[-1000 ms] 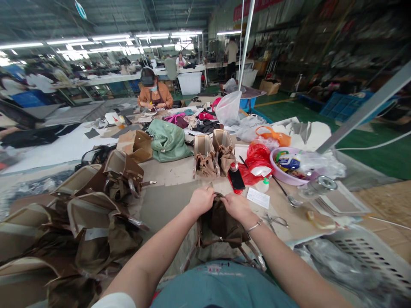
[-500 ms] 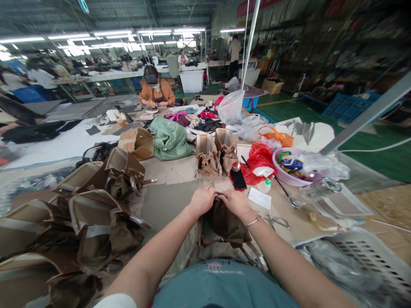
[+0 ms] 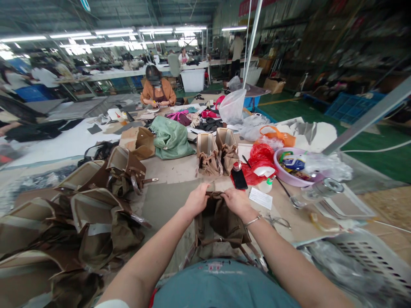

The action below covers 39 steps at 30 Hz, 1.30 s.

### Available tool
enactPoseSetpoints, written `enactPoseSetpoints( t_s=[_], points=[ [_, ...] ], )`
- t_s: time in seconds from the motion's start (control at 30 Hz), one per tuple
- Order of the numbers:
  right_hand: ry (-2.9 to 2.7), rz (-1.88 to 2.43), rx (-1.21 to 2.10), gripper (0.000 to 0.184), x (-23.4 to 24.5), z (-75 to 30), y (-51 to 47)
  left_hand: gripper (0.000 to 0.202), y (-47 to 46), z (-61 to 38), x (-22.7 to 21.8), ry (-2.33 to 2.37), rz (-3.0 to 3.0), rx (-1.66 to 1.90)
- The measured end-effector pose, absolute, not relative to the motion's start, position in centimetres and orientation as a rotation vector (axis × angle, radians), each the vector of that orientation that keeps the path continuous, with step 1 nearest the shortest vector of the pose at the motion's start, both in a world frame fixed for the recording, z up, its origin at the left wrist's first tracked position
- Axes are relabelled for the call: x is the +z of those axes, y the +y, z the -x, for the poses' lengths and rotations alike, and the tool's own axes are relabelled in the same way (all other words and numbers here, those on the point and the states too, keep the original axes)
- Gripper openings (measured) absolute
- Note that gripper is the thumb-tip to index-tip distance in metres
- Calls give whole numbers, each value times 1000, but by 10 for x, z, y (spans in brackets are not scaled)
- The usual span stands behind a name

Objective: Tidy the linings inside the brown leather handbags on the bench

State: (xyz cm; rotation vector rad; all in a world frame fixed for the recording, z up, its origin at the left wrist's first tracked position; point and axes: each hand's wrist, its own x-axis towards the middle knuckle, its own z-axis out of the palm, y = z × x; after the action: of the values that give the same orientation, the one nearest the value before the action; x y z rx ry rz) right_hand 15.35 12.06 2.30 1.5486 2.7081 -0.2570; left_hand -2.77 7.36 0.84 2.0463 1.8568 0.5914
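Observation:
A brown handbag (image 3: 224, 226) with a dark cloth lining sits on the table right in front of my body. My left hand (image 3: 197, 200) pinches the far edge of its cloth on the left. On the right, my right hand (image 3: 236, 201) grips the same edge, a short stretch of fabric showing between the two. The bag's straps hang toward me at its near side. Just beyond my hands stand two more brown bags (image 3: 208, 156) with crumpled lining. A black phone (image 3: 239, 179) lies beyond my right hand.
Several unfinished brown bags (image 3: 96, 209) are heaped at the left. To the right are a white label card (image 3: 260, 198), scissors (image 3: 279, 221), a glass jar (image 3: 321, 190) and a lilac basin (image 3: 290, 177). A green sack (image 3: 171, 139) lies farther back. A co-worker (image 3: 157, 87) sits across the table.
My left hand has moved left, away from my right hand, along the cloth edge. More of the edge now shows between them. My right hand has barely moved.

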Motion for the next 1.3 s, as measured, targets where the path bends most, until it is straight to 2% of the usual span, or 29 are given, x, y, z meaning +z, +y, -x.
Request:
enactPoseSetpoints(
  t_s=[0.13, 0.37, 0.73, 1.0, 1.3],
  points=[
    [2715, -1544, -237, 39, 22, -152, 120, 40, 71, 35, 11, 1785, -2139, 602],
    [2738, -1527, -233, 41, 21, -151, 122, 15, 70, 37, 18, 1663, -2368, 699],
    [2748, -1519, -261, 39, 23, -150, 117, 22, 75, 33, 17, 1602, -2408, 593],
    [2764, -1494, -250, 38, 23, -150, 119, 23, 75, 23, 18, 1855, -2350, 366],
    [2745, -1531, -297, 37, 24, -147, 120, 26, 77, 17, 15, 1977, -2281, 358]
  ],
)
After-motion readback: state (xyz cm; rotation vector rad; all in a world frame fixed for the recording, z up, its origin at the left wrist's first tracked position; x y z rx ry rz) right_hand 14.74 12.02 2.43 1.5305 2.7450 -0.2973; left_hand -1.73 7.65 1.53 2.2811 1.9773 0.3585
